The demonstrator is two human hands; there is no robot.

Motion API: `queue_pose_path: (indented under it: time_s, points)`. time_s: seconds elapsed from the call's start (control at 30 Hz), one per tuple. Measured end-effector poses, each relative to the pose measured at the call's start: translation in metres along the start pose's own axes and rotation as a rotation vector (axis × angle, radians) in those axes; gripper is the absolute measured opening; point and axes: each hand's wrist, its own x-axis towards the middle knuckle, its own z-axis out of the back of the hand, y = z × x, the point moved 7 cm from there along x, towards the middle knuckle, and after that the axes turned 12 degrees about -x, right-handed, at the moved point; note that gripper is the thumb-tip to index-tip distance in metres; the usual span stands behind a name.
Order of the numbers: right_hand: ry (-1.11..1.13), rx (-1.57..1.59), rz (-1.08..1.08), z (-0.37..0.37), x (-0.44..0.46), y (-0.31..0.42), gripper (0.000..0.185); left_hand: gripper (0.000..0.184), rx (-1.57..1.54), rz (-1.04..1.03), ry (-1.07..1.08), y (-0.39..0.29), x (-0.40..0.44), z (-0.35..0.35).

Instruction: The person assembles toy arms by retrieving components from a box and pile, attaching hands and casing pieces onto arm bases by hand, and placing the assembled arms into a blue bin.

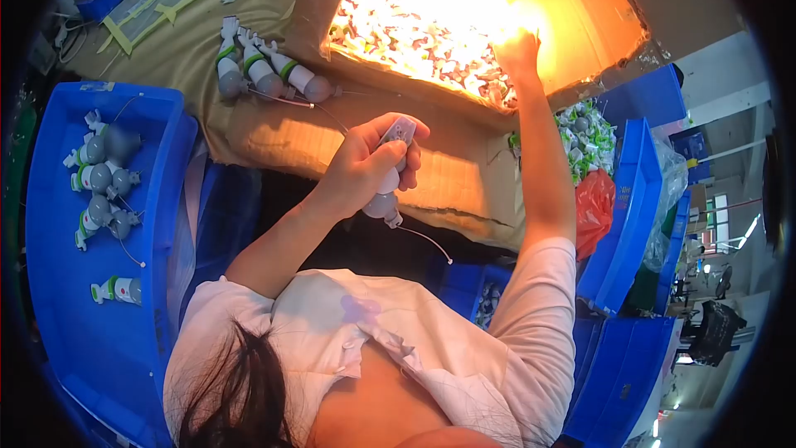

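My left hand (377, 153) is wrapped round a grey and white figure (383, 206), whose grey round part and thin white cord hang below the fingers. A small pale block shows at the thumb. My right hand (518, 48) reaches into a cardboard box (497, 112) at the top, over many small pieces (414, 41) under a glaring light. Its fingers are washed out by the glare, so what they touch is hidden. Several white, green and grey figures (264, 75) lie on the brown-covered table, left of the box.
At the left a blue tray (66, 315) holds several more figures (99, 170). Right of my right arm are a heap of white and green parts (587, 137), a red bag (594, 211) and blue bins (626, 224). Another blue bin sits below the table edge.
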Motion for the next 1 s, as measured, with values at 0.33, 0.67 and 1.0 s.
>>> queue_pose_path:
  time_s: [0.33,0.67,1.0]
  points:
    - [-0.280,-0.024,0.263,-0.040,0.101,0.027,0.018,0.025,-0.014,0.101,-0.082,0.005,0.009,0.041]
    - [0.074,0.748,-0.067,-0.030,0.062,0.042,0.020,0.026,-0.022,0.034,-0.076,-0.015,0.011,0.036]
    - [-0.017,0.777,0.109,0.065,-0.027,0.095,0.017,0.025,-0.006,-0.061,-0.008,-0.028,0.000,0.007]
